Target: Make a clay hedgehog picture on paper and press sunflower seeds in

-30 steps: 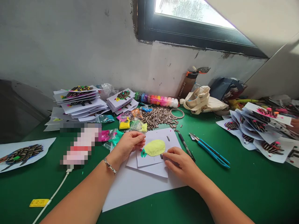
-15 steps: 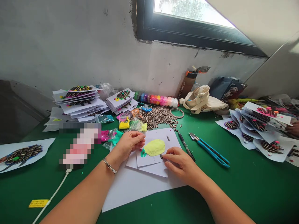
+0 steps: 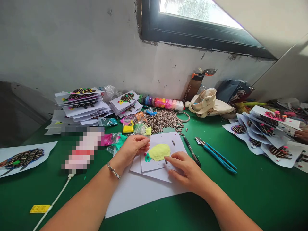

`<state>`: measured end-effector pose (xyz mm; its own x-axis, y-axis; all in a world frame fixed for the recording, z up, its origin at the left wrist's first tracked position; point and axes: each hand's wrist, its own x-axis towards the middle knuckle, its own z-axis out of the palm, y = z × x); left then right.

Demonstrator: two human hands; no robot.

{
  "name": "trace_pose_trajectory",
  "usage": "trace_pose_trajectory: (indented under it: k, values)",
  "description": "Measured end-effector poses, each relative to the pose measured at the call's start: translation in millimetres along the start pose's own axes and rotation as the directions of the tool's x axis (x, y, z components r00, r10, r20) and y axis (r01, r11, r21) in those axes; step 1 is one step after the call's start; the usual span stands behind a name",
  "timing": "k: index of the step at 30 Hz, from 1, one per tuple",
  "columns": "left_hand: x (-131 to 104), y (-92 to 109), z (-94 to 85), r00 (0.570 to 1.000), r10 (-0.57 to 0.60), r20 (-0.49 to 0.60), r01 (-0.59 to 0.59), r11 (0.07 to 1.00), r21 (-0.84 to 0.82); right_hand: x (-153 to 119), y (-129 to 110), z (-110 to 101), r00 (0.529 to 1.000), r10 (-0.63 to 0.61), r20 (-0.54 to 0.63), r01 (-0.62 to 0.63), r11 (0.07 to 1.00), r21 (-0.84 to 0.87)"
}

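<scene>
On a small white card (image 3: 150, 166) lies a flat pale yellow clay oval (image 3: 160, 152), with a small teal clay piece (image 3: 148, 157) at its left end. One dark sunflower seed (image 3: 166, 162) sits at the oval's lower right edge, and a loose seed (image 3: 173, 142) lies higher on the card. My left hand (image 3: 134, 148) is closed in a pinch by the card's left side; what it holds is hidden. My right hand (image 3: 186, 166) has its fingers apart, the index fingertip at the oval's edge just above the lower seed.
Behind the card are a heap of sunflower seeds (image 3: 163, 120) and bagged clay (image 3: 128, 126). A black pen (image 3: 191, 150) and a blue utility knife (image 3: 218, 157) lie to the right. Card stacks (image 3: 81, 110) stand left; more cards (image 3: 271, 134) lie right, near another person's hand (image 3: 302, 134).
My right thumb has come away from the lower seed, and the index finger has shifted slightly up and left onto the clay's edge. My left hand stays in place.
</scene>
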<state>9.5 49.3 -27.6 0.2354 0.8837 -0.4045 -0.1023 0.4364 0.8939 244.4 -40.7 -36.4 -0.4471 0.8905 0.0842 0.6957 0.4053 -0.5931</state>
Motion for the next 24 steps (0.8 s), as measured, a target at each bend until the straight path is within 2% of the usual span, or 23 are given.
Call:
trace_pose_trajectory:
  k: [7, 14, 24]
  values:
    - [0, 0, 0.1, 1.000, 0.007, -0.006, -0.007, 1.000, 0.000, -1, -13, -1, 0.996, -0.087, -0.009, 0.083, 0.978, -0.191]
    - [0, 0, -0.2, 1.000, 0.000, -0.003, 0.000, 1.000, 0.006, -3, -12, -4, 0.997, -0.073, 0.018, 0.075, 0.983, -0.166]
    - [-1, 1, 1.0, 1.000, 0.004, -0.002, -0.004, 1.000, 0.010, 0, -15, -2, 0.997, -0.080, -0.011, 0.076, 0.980, -0.184]
